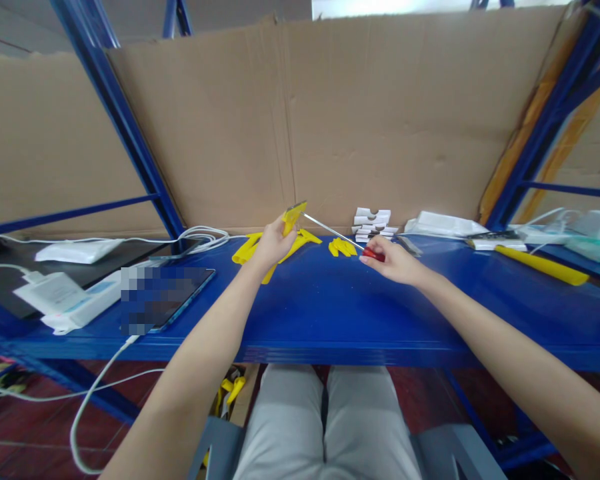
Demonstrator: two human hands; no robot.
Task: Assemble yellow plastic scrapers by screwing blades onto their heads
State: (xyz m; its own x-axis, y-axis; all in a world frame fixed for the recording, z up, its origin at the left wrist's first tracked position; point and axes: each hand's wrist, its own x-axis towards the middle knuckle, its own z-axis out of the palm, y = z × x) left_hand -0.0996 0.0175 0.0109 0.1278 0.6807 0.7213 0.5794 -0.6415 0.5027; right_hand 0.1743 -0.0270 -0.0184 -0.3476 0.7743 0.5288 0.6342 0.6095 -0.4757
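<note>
My left hand [275, 241] is closed around a yellow scraper [294, 215] with a dark strip along its upper edge, raised above the back of the blue shelf. In my right hand [391, 261] is a screwdriver [375, 254], gripped by its red handle. Its long metal shaft points left and up, the tip close to the scraper; whether they touch I cannot tell. Beneath my left hand lie several yellow plastic handles [245, 249], partly hidden by it. Small yellow pieces [342, 247] lie left of my right hand, and a stack of white notched pieces [373, 222] stands behind it.
To the left are a phone [180, 303], a white power strip [93, 300] with a plugged-in charger, and coiled white cables [205, 235]. A white packet [445, 225] and a long yellow-handled tool [540, 265] lie on the right. Cardboard [370, 120] closes off the back between blue posts.
</note>
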